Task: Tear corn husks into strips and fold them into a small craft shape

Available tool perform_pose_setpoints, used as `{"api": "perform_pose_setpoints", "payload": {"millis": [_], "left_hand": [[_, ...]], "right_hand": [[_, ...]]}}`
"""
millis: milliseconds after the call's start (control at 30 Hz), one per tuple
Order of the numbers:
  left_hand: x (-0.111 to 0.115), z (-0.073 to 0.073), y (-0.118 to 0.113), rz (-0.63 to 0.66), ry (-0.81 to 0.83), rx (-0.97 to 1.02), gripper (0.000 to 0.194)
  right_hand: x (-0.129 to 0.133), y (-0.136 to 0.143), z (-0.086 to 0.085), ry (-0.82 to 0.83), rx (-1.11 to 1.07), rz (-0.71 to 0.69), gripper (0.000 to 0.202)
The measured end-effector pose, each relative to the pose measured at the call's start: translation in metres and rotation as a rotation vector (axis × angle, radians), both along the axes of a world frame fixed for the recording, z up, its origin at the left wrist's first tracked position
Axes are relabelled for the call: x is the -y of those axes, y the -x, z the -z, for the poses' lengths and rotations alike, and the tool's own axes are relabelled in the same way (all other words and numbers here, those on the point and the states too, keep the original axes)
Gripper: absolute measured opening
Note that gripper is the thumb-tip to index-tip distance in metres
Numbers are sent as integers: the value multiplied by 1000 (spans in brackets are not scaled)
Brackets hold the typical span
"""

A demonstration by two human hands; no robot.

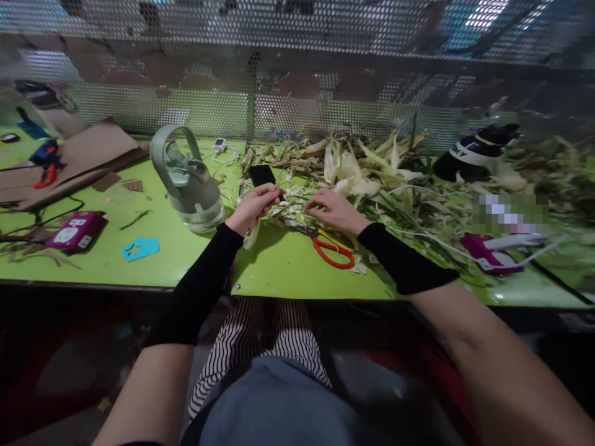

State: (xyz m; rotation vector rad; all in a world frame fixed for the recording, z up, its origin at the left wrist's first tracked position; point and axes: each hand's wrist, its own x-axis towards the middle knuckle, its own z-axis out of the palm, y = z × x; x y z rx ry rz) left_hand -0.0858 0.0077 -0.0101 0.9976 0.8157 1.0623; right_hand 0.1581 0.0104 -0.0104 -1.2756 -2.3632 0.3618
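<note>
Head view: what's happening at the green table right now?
A person seated at the green table works dried corn husk. The left hand grips a pale husk strip; the right hand rests on more strands beside it. Red-handled scissors lie just under the right hand, untouched. A husk pile sits behind, and a green jug stands to the left.

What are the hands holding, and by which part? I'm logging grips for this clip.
The left hand pinches a pale corn husk strip near its upper end. The right hand rests on husks on the green table; whether it grips any cannot be told.
</note>
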Motion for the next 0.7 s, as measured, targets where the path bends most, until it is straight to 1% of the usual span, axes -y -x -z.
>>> {"api": "perform_pose_setpoints", "payload": {"millis": [33,100,167,200,233,333,367,433,500,533,600,700], "left_hand": [[0,-1,0,0,3,6,21],[0,-1,0,6,7,11,19],[0,0,-1,16,8,7,18],[0,1,-1,19,8,5,18],[0,1,-2,20,7,4,17],[0,2,-2,7,8,13,13],[0,1,-2,0,15,20,12],[-1,1,-2,-10,10,36,11],[-2,0,-3,-24,-1,57,11],[-2,0,-3,-27,-2,73,12],[-2,0,-4,-24,-14,98,15],[-1,1,-7,-16,-14,104,14]], "right_hand": [[-4,1,-5,25,-74,45,12],[-16,4,-19,88,-261,190,10],[-35,6,-39,190,-553,417,9],[-47,6,-51,193,-612,470,6],[-58,6,-64,194,-646,495,6],[-85,6,-104,213,-736,527,32],[-88,6,-114,224,-754,514,35],[-88,9,-129,246,-774,471,30],[-77,15,-133,279,-783,410,8],[-69,19,-131,301,-781,381,8],[-48,29,-120,343,-768,308,14],[-15,46,-92,397,-717,203,21]]}}
